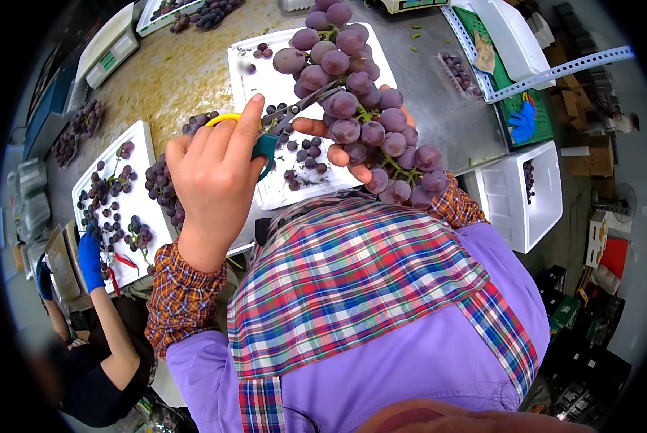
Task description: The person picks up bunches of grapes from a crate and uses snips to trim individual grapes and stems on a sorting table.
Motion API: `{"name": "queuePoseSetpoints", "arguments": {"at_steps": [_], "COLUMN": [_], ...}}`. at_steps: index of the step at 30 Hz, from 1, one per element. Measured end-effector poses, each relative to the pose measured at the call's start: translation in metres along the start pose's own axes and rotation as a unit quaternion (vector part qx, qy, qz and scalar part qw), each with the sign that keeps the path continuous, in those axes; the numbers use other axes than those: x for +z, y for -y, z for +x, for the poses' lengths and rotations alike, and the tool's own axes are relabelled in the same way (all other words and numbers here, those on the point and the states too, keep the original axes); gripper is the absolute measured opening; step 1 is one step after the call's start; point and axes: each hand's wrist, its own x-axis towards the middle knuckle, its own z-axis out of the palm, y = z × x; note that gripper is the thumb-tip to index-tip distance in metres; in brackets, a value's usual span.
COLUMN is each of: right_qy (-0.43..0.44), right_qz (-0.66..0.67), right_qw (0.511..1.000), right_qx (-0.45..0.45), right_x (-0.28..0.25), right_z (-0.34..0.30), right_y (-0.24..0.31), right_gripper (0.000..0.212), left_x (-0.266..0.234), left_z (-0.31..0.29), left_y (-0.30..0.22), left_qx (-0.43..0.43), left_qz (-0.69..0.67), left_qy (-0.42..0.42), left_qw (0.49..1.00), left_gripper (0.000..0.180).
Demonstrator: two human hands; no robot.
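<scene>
My left hand (pixel 217 169) is closed round a pair of scissors (pixel 264 149) with one yellow and one teal handle, its index finger stretched along them. The blades reach right, their tips against the left side of a large bunch of purple grapes (pixel 372 133). My right hand (pixel 339 154) holds that bunch from below, several fingers showing at its left side while its palm is hidden by the fruit. Under the bunch lies a white tray (pixel 240 54), where loose dark grapes (pixel 309 153) are scattered along with small bits.
To the left, a co-worker's blue-gloved hand (pixel 90 260) is over another white tray (pixel 139 136) of grapes, beside red-handled snips (pixel 125 260). More bunches (pixel 163 189) lie between the trays. Rightward are a clear punnet of grapes (pixel 459 74), a perforated metal bar (pixel 554 72) and a white foam box (pixel 491 206).
</scene>
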Motion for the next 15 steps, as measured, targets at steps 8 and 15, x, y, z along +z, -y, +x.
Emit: {"name": "queuePoseSetpoints", "arguments": {"at_steps": [8, 15], "right_qy": [0.012, 0.028], "right_qz": [0.03, 0.032], "right_qw": [0.999, 0.998], "right_qx": [0.037, 0.048], "right_x": [0.003, 0.002], "right_z": [0.004, 0.007], "right_y": [0.002, 0.002], "right_gripper": [0.075, 0.076], "left_x": [0.005, 0.012], "left_z": [-0.005, -0.009], "left_y": [0.001, 0.001], "left_qx": [-0.01, -0.022], "left_qz": [0.008, 0.003], "left_qy": [-0.012, -0.021], "left_qw": [1.0, 1.0], "left_gripper": [0.068, 0.067]}}
